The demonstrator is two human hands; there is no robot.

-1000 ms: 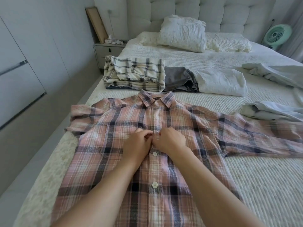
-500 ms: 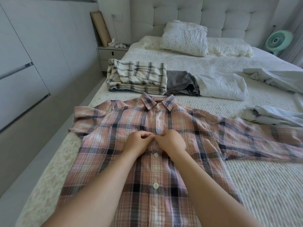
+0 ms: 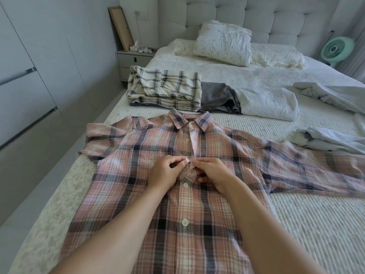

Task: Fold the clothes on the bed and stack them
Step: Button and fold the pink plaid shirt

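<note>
Both hands are down on the pink plaid shirt (image 3: 138, 175), which lies face up and spread flat on the near half of the bed (image 3: 316, 224), collar pointing away toward the headboard. The left hand (image 3: 164, 173) has its fingers curled in, thumb and forefinger pinching a white button (image 3: 187, 160) at the chest. Right beside it, nearly touching, the right hand (image 3: 214, 172) is curled too, fingertips gripping the edge of the shirt's front strip just across from that button. Two more buttons below the hands sit fastened. One sleeve stretches out flat to the right; the left one is bunched short at the bed's edge.

Just past the collar there's a row across the bed: a folded cream plaid stack (image 3: 166, 89) on the left, a dark grey garment (image 3: 217, 95) touching it in the middle, then a folded white piece (image 3: 268, 103). Pale crumpled clothes (image 3: 325, 139) lie loose at the right edge. Far end: a pillow (image 3: 223, 42) against the tufted headboard, a nightstand (image 3: 134, 62) far left with two shut drawers, a green fan (image 3: 336, 49) far right. No writing I can read anywhere.
</note>
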